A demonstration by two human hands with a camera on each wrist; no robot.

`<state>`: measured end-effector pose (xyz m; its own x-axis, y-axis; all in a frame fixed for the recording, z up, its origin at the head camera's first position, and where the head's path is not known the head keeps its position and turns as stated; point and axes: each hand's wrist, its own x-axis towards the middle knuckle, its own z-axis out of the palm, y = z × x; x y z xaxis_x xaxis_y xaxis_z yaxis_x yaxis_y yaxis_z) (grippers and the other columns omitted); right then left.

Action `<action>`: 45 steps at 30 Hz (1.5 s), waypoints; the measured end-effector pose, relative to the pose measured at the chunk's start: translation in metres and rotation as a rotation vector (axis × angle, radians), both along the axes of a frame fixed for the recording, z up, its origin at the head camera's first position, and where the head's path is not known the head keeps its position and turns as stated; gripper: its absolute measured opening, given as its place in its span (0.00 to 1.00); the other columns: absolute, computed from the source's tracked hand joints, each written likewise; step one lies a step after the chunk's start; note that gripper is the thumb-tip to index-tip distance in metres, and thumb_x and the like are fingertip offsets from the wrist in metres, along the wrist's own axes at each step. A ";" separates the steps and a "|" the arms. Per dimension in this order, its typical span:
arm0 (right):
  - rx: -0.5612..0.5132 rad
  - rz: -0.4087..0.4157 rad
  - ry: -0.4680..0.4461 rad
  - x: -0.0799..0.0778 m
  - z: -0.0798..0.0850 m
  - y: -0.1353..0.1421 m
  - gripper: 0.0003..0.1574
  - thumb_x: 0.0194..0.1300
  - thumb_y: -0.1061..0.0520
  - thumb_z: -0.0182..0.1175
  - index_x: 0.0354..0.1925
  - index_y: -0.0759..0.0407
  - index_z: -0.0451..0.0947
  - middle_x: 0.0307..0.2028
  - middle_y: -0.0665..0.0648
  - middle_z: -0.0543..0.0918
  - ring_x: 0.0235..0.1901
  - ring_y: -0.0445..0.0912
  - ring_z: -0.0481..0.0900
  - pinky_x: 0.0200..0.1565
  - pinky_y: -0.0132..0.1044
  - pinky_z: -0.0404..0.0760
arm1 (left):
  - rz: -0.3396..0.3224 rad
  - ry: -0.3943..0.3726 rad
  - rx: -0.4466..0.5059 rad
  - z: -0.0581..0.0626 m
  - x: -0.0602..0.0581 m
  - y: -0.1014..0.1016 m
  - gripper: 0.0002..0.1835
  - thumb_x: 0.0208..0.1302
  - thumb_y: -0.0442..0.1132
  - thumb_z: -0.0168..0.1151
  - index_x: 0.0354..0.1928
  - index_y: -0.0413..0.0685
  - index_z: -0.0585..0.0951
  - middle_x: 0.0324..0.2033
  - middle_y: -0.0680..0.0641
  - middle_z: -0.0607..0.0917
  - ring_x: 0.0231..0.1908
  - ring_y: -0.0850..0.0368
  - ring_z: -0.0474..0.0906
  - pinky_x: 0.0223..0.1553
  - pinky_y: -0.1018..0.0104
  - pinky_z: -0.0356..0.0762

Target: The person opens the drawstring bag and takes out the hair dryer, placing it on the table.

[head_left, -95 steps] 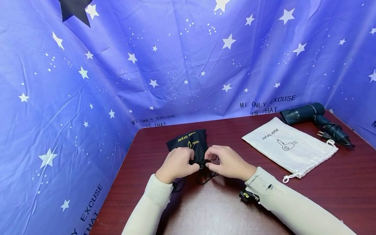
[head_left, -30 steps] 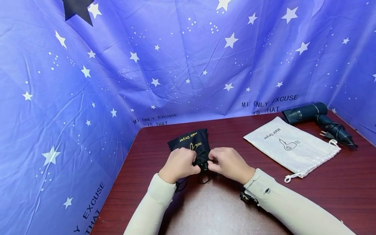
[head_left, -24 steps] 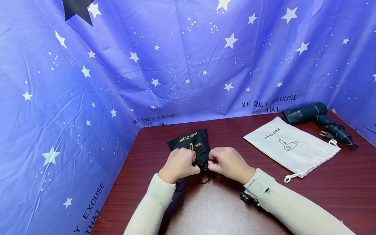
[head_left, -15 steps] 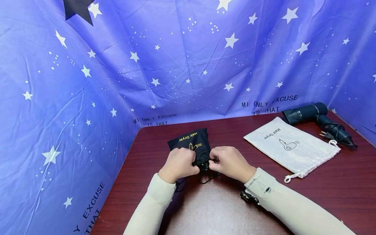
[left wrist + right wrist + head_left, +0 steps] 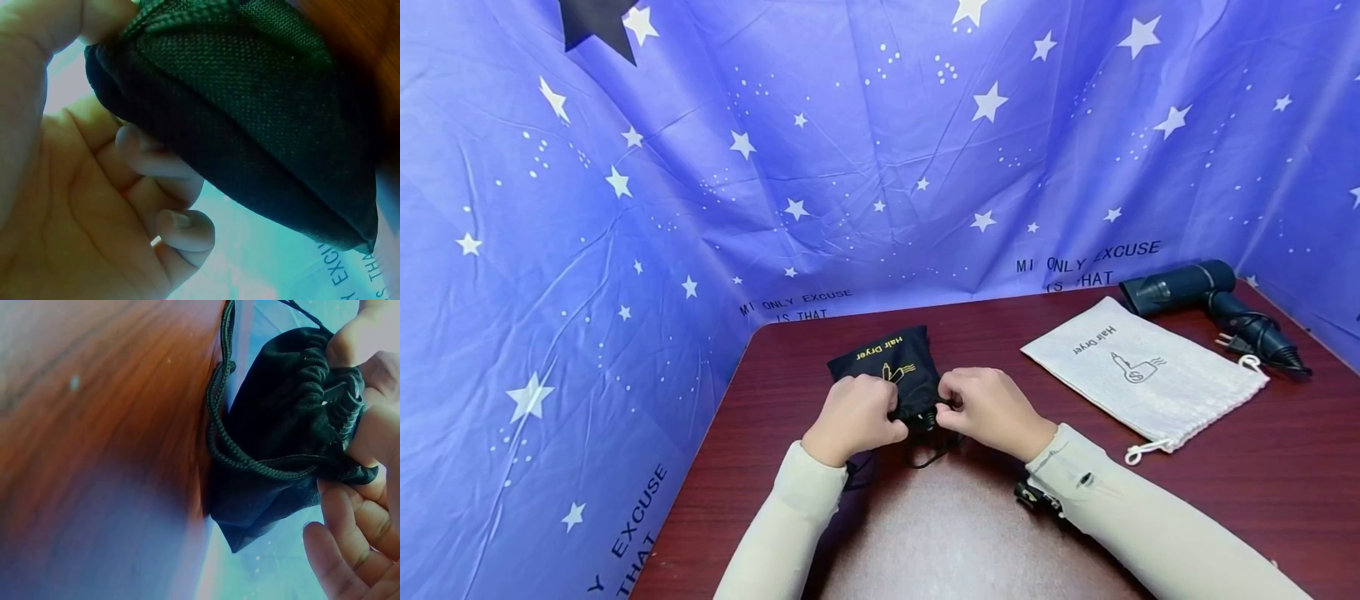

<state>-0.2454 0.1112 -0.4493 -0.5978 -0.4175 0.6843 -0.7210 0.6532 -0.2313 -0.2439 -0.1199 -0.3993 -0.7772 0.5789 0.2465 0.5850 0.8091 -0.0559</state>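
Black cloth drawstring bag with yellow print (image 5: 913, 385) sits on the dark red wooden table (image 5: 917, 542), between both hands. Left hand (image 5: 856, 417) and right hand (image 5: 992, 411) each pinch its gathered mouth; a ribbed black piece (image 5: 349, 415) shows inside. Step: apparently working the mouth, widening or closing unclear. Next move likely calls for firm pinches, even pull.

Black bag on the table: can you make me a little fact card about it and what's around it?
Black bag: on the table, printed Hair Dryer in yellow
Left hand: grips the bag near its mouth
Right hand: pinches the mouth's edge
In the mouth: ribbed black end showing
White bag: flat, to the right
Hair dryer: dark, beside the white bag
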 end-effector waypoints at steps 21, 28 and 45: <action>0.004 -0.040 -0.004 -0.002 0.000 0.004 0.13 0.46 0.56 0.72 0.24 0.46 0.75 0.20 0.42 0.73 0.20 0.33 0.66 0.24 0.30 0.67 | 0.011 -0.033 0.034 0.002 0.000 -0.002 0.24 0.39 0.45 0.70 0.12 0.59 0.59 0.14 0.63 0.49 0.20 0.64 0.47 0.17 0.66 0.46; 0.015 -0.055 -0.019 -0.003 0.000 0.005 0.13 0.46 0.54 0.72 0.24 0.45 0.74 0.20 0.42 0.74 0.20 0.33 0.67 0.23 0.31 0.66 | 0.030 -0.072 0.037 0.002 -0.001 -0.004 0.22 0.40 0.44 0.70 0.13 0.59 0.61 0.14 0.63 0.52 0.20 0.64 0.49 0.17 0.66 0.49; 0.027 -0.128 -0.021 -0.005 0.003 0.010 0.14 0.43 0.52 0.73 0.23 0.44 0.75 0.19 0.39 0.71 0.19 0.35 0.66 0.21 0.33 0.64 | 0.061 -0.111 0.038 0.005 -0.001 -0.009 0.17 0.44 0.43 0.70 0.16 0.59 0.67 0.15 0.62 0.61 0.20 0.64 0.60 0.18 0.66 0.58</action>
